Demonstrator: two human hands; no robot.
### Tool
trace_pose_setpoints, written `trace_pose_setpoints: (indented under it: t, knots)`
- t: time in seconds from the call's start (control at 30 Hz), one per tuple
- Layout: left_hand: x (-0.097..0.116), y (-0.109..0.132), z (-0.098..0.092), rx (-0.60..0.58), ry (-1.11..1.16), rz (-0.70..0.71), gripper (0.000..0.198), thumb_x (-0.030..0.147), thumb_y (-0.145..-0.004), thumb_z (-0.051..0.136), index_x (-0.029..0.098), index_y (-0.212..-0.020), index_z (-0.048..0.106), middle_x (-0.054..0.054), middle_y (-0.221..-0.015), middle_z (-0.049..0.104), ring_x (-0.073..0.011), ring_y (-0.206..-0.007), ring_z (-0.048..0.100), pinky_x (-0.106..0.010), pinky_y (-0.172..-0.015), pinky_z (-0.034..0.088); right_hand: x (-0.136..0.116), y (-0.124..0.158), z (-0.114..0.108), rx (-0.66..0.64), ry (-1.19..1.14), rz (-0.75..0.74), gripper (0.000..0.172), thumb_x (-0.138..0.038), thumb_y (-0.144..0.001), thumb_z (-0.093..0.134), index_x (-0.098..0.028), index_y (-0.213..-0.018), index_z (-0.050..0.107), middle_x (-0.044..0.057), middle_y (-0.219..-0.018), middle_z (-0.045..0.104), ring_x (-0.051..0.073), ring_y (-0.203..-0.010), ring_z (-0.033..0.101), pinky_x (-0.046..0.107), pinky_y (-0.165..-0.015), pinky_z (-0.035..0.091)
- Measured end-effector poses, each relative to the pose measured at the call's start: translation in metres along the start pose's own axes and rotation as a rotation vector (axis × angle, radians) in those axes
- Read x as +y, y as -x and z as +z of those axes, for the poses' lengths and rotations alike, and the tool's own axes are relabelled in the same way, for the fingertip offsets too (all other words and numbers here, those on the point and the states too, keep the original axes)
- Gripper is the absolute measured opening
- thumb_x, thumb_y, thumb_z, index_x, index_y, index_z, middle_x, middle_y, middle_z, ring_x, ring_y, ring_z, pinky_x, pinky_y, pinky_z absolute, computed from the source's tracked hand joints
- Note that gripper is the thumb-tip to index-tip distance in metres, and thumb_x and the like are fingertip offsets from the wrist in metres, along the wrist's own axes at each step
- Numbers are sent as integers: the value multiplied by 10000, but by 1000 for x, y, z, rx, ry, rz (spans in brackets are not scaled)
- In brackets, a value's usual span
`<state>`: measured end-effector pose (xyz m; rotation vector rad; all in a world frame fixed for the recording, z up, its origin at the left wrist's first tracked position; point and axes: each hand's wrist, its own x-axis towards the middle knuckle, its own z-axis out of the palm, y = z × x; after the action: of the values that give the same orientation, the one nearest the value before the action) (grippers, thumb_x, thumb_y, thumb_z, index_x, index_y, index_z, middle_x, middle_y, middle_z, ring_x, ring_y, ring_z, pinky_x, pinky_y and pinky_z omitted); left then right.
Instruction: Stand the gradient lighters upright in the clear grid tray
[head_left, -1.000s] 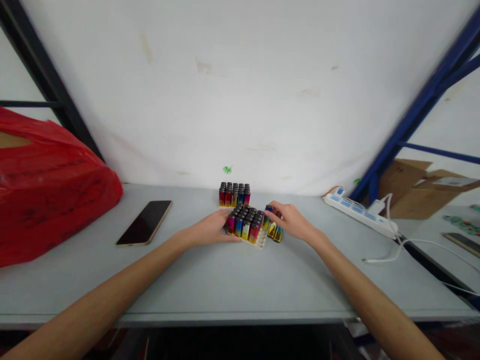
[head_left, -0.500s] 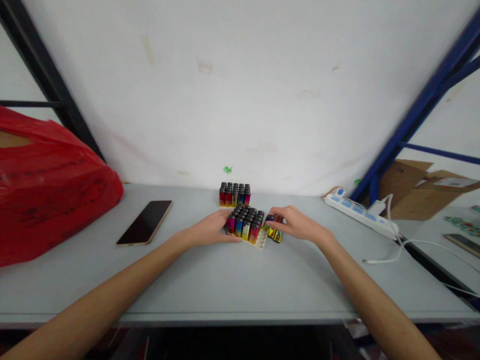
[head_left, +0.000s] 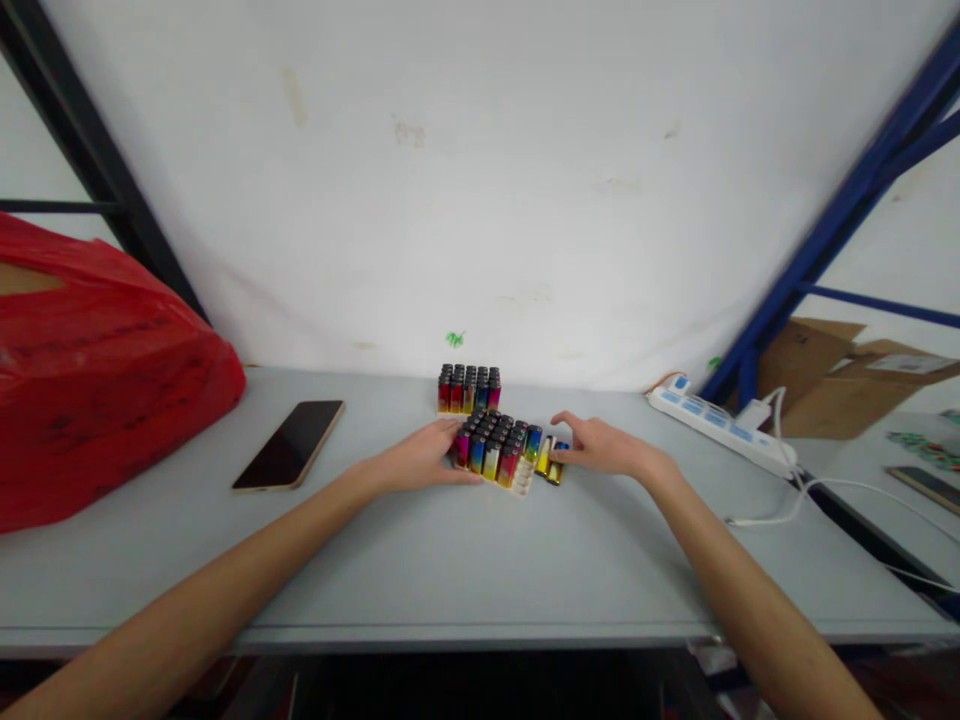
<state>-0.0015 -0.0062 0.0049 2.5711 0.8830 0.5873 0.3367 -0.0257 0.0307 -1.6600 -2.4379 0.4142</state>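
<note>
Several colourful lighters with black tops stand upright in a pale tray, whose right end shows bare slots. My left hand grips the left side of this tray, fingers behind and thumb in front. A blue and yellow lighter stands at the tray's back right corner. Just right of the tray, a few yellow lighters lie on the table. Over them is my right hand, its index finger and thumb apart, the thumb at the lying lighters. Behind stands a second block of lighters.
A black phone lies on the grey table at left, near a red plastic bag. At right are a white power strip with cables and a cardboard box. A white wall rises behind.
My right hand has let go of a blue and yellow lighter, which now stands in the tray, and has moved slightly right with its fingers spread. My left hand stays put.
</note>
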Motion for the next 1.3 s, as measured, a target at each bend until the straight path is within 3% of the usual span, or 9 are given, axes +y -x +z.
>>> trace_pose_setpoints:
  t: [0.1, 0.27, 0.43, 0.57, 0.67, 0.77, 0.9, 1.03, 1.3]
  knots:
    - [2, 0, -1, 4, 7, 12, 700, 539, -829, 848, 185, -1396, 640, -124, -1480, 638, -337, -1366, 589, -440, -1225, 413, 7, 0, 3, -73, -1, 94, 632, -515, -942, 690, -167, -1452, 558, 59, -789, 738, 230, -713, 680, 288, -635, 414]
    - [1, 0, -1, -3, 10, 17, 672, 549, -836, 839, 197, -1378, 655, -113, -1466, 651, -338, -1348, 601, -443, -1219, 420, 19, -3, 6, 2, 135, 165, 622, -219, -901, 684, -150, -1493, 508, 143, -1035, 765, 269, -962, 722, 304, -771, 469]
    - [-1, 1, -1, 9, 16, -12, 760, 606, -812, 840, 188, -1411, 629, -129, -1462, 649, -347, -1334, 608, -450, -1201, 438, 19, -13, 6, 174, 204, 173, 177, -125, -965, 539, -106, -1093, 660, 243, -1157, 692, 283, -1008, 698, 345, -854, 479]
    - [1, 0, -1, 15, 27, 22, 723, 581, -828, 836, 208, -1412, 631, -110, -1472, 645, -328, -1347, 602, -439, -1215, 422, 6, -17, 0, 329, -196, 56, 148, -238, -1023, 470, -156, -1060, 587, 90, -920, 674, 178, -736, 648, 320, -757, 495]
    - [1, -1, -1, 6, 27, 37, 697, 562, -835, 836, 204, -1401, 642, -110, -1475, 645, -327, -1353, 599, -432, -1220, 414, -10, -16, -1, 318, -671, -87, 263, -438, -1034, 455, -211, -1149, 522, -32, -772, 590, 129, -588, 526, 270, -590, 445]
    - [2, -1, -1, -6, 17, 21, 698, 552, -836, 837, 198, -1405, 639, -114, -1479, 642, -329, -1357, 597, -422, -1217, 416, -30, -13, 2, 309, -917, -143, 383, -610, -997, 498, -231, -1045, 525, -81, -666, 450, 107, -527, 388, 234, -491, 322]
    - [2, -1, -1, -9, 17, 33, 651, 534, -843, 836, 203, -1377, 662, -107, -1473, 649, -332, -1359, 597, -416, -1215, 416, -50, -7, 9, 398, -839, -136, 540, -737, -962, 502, -231, -772, 487, -60, -607, 409, 108, -531, 357, 253, -493, 298]
    - [2, 0, -1, 9, 38, 32, 688, 531, -837, 842, 208, -1410, 639, -111, -1472, 650, -333, -1350, 604, -436, -1212, 421, -56, -6, 16, 515, -633, -116, 593, -710, -956, 499, -231, -614, 424, -38, -559, 399, 119, -552, 366, 276, -528, 297]
    - [1, -1, -2, -9, 31, 33, 645, 544, -844, 832, 218, -1374, 663, -102, -1478, 645, -322, -1354, 598, -434, -1224, 405, -54, -12, 24, 544, -511, -107, 435, -525, -945, 456, -241, -620, 404, -30, -560, 416, 138, -570, 402, 280, -558, 304]
